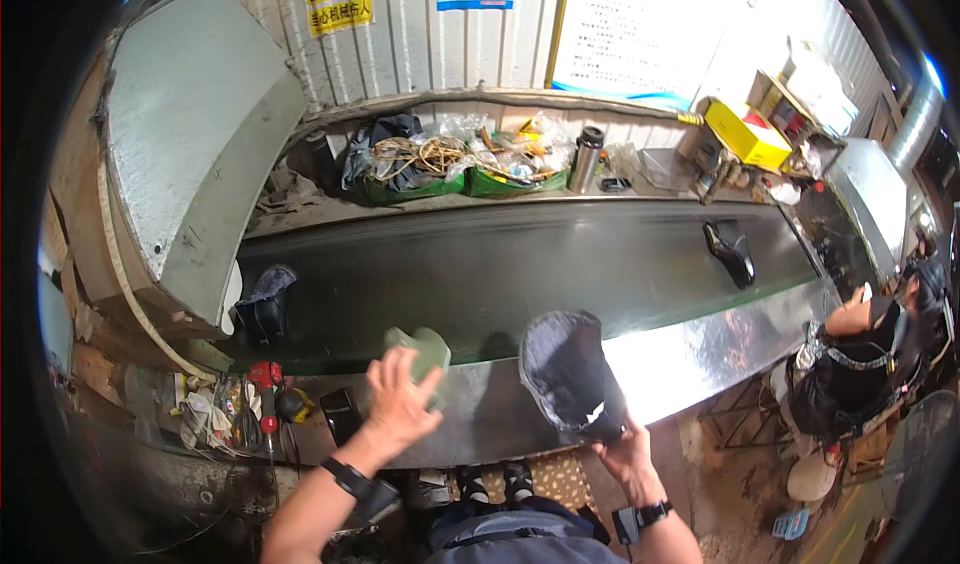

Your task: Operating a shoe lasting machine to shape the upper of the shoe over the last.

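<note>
Dark shoe upper (566, 369) pinched by right hand (625, 454); left hand (400, 399) spread on green insole (425, 349)

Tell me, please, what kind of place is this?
Probably a small factory or workshop line. A long dark conveyor belt carries shoe parts; the left hand rests on a pale green piece, the right hand holds a dark upper. Another worker sits alongside.
</note>
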The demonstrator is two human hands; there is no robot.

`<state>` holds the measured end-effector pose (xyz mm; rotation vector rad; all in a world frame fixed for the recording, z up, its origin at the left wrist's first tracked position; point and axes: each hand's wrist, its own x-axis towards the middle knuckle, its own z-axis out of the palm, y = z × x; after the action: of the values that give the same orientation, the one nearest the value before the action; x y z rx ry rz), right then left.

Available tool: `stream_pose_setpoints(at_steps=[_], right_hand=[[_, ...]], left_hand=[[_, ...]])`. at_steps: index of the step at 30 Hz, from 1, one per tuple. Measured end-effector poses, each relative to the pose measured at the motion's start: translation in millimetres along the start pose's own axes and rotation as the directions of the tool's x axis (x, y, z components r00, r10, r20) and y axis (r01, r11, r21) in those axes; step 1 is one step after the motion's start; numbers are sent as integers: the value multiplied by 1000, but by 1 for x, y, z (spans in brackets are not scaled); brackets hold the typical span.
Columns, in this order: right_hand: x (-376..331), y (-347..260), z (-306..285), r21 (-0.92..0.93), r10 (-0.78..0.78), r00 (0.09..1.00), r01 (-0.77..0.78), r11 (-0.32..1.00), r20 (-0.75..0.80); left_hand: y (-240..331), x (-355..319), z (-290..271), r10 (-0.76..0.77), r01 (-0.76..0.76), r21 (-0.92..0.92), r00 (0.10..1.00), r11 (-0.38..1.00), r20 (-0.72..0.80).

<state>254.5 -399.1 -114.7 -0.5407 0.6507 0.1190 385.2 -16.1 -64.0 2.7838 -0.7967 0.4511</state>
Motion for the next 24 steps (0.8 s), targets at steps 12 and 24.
stream_pose_setpoints(at_steps=[12, 24], right_hand=[[-10, -15, 30, -628, -481, 841, 517, 582, 246], [-35, 96, 6, -328, -115, 315, 800, -502, 942]], left_hand=[[133, -45, 67, 238, -238, -573, 968, 784, -77], [-7, 3, 117, -536, 850, -527, 435, -21, 723]])
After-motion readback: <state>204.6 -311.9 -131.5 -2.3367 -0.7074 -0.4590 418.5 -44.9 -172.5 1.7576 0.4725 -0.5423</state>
